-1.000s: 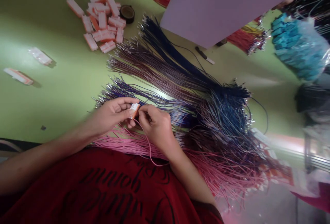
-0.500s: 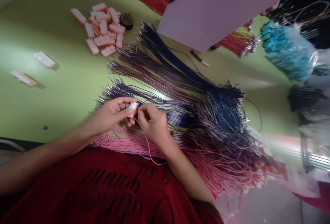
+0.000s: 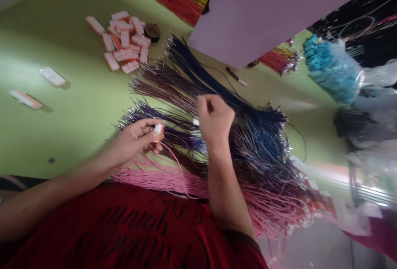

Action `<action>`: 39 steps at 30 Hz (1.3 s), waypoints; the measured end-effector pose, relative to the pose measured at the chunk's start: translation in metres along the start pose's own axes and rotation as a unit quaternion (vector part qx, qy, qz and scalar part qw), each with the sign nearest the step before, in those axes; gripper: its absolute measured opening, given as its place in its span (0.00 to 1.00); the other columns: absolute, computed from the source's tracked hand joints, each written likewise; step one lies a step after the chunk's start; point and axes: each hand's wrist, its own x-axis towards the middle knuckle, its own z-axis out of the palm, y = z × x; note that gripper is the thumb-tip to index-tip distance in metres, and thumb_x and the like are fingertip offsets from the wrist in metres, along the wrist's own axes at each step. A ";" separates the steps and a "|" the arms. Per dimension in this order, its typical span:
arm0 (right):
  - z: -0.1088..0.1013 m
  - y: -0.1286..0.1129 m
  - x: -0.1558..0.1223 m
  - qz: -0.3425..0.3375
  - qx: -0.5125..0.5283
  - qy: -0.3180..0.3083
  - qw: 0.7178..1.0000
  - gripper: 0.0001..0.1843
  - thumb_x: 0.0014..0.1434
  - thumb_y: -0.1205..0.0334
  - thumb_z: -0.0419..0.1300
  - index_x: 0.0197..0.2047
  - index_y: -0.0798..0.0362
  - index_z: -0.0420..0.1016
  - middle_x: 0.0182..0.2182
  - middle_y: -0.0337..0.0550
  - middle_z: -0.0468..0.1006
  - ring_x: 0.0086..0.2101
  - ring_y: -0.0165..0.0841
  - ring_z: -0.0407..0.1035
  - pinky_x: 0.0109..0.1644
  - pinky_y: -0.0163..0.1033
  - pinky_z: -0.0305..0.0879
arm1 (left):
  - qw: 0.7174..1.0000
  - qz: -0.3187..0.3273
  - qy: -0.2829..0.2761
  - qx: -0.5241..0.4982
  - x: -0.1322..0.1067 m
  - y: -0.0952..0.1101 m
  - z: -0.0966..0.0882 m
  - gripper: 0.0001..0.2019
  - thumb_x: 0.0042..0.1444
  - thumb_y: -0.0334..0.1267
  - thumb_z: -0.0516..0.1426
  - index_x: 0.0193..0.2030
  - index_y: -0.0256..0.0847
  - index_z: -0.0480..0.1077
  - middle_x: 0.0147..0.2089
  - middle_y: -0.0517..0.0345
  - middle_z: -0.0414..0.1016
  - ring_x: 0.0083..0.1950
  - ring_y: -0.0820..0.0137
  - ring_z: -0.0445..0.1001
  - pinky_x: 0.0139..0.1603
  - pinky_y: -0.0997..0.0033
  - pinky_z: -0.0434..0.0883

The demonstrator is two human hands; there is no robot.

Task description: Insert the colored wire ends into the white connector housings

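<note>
My left hand pinches a small white and orange connector housing between thumb and fingers. From the housing a pink wire loops down toward the red shirt. My right hand is raised away from the connector, over the brown and dark blue wires, with its fingers curled closed. Whatever may be between those fingers is hidden. Beneath the hands lie bundles of purple wires, brown wires and pink wires, their metal-tipped ends pointing left.
Several orange and white connectors are heaped beside a tape roll. Two more connectors lie at the left. A small knife rests near a purple board. A bag of blue pieces sits at the right.
My right hand has moved away from the connector, up and to the right. The left hand keeps holding the connector in nearly the same place. The view has shifted slightly.
</note>
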 end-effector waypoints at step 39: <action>-0.006 0.062 0.061 0.010 -0.158 0.120 0.980 0.19 0.70 0.63 0.48 0.55 0.52 0.77 0.44 0.52 0.80 0.45 0.45 0.78 0.53 0.54 0.74 | 0.999 -0.005 -0.018 0.028 0.002 -0.004 -0.007 0.32 0.49 0.56 0.77 0.53 0.41 0.76 0.35 0.54 0.84 0.30 0.65 0.82 0.27 0.69 0.70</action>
